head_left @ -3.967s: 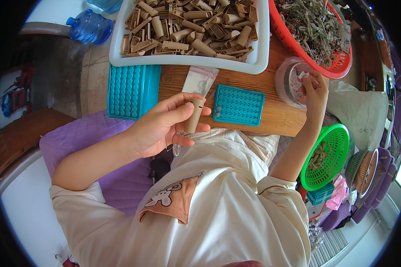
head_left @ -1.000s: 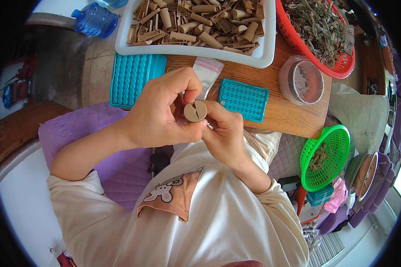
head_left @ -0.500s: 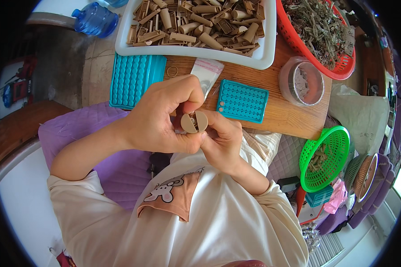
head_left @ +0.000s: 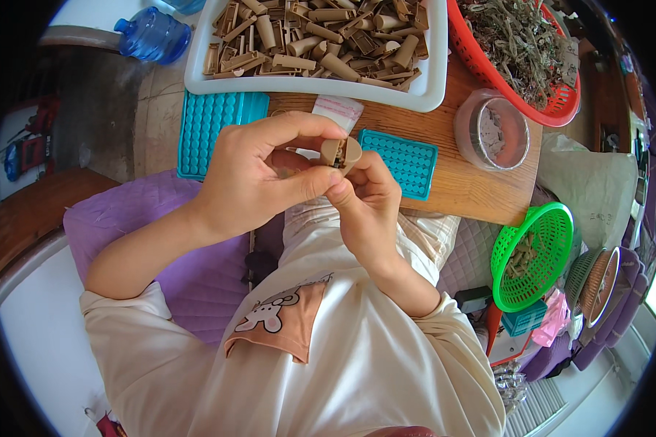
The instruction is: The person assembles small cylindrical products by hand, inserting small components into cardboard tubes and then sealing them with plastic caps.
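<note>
In front of my chest, above the near table edge, I hold a tan plastic case [head_left: 351, 154] made of two half-round parts, its round end facing up with a gap between the halves. My left hand [head_left: 244, 175] pinches it from the left with thumb and fingers. Closed on its right side is my right hand [head_left: 372, 211], the two thumb tips almost meeting below it. Some small detail shows in the gap, too fine to name. Beyond my hands, a white bin [head_left: 313, 89] holds many similar tan plastic pieces [head_left: 339, 65].
Teal dimpled trays [head_left: 204, 131] and a smaller teal tray [head_left: 408, 164] lie on the wooden table [head_left: 481, 193]. A clear tub [head_left: 492, 135] and a red basket [head_left: 568, 105] of dark strips stand right. Lower right is a green basket [head_left: 499, 273]; upper left, a blue water jug [head_left: 153, 35].
Both hands have moved up and slightly right, away from my body, with the tan case. Its seam has turned, and the left fingers now reach over its top edge.
</note>
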Motion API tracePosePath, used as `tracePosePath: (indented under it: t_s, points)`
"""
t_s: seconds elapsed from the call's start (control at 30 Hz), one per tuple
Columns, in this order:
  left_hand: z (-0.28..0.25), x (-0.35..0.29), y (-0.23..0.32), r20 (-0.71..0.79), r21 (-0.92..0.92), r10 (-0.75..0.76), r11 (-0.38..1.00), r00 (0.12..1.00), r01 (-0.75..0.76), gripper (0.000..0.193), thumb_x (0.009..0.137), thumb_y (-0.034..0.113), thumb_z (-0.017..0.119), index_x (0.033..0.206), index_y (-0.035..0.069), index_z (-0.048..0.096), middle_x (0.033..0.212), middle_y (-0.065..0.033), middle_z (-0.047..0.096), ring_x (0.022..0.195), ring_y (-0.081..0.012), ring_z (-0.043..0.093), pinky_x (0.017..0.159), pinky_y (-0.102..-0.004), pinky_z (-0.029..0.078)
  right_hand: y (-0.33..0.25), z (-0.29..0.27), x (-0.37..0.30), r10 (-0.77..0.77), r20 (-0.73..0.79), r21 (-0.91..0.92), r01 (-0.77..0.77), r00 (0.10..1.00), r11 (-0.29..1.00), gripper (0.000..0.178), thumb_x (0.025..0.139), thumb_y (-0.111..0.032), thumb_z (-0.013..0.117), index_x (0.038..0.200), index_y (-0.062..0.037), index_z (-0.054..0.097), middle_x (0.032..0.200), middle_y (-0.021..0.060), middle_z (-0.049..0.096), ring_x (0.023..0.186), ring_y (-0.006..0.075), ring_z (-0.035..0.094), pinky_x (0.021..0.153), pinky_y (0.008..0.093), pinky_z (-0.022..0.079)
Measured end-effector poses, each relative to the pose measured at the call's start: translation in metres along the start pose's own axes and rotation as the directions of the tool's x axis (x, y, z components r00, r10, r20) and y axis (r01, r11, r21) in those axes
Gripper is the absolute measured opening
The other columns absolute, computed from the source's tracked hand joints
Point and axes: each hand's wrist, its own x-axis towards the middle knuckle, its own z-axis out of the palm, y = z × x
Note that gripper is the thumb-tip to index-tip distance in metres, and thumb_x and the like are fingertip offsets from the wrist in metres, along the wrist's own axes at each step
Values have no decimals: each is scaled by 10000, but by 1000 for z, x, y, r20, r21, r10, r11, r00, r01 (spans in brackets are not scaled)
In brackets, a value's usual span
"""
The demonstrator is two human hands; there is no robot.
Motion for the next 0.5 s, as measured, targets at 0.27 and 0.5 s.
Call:
tracePosePath:
  t_s: [0.27, 0.5]
  points:
    - [4, 1, -1, -102, -48, 25, 998, 994, -30, 286, 733, 52, 632, 999, -9, 546, 872, -71, 589, 789, -103, 577, 684, -227, 502, 10, 13, 3, -62, -78, 129, 71, 995, 989, 207, 825, -136, 555, 940, 18, 480, 878, 66, 582, 776, 87, 542, 691, 218, 455]
    - [-2, 6, -3, -42, -319, -144, 940, 989, 123, 332, 771, 94, 606, 1064, -1, 484, 954, -71, 557, 878, -114, 540, 701, -228, 471, 4, 12, 6, 50, -139, 225, -18, 989, 974, 227, 840, -197, 534, 929, 3, 473, 821, 50, 567, 747, 90, 553, 690, 221, 462]
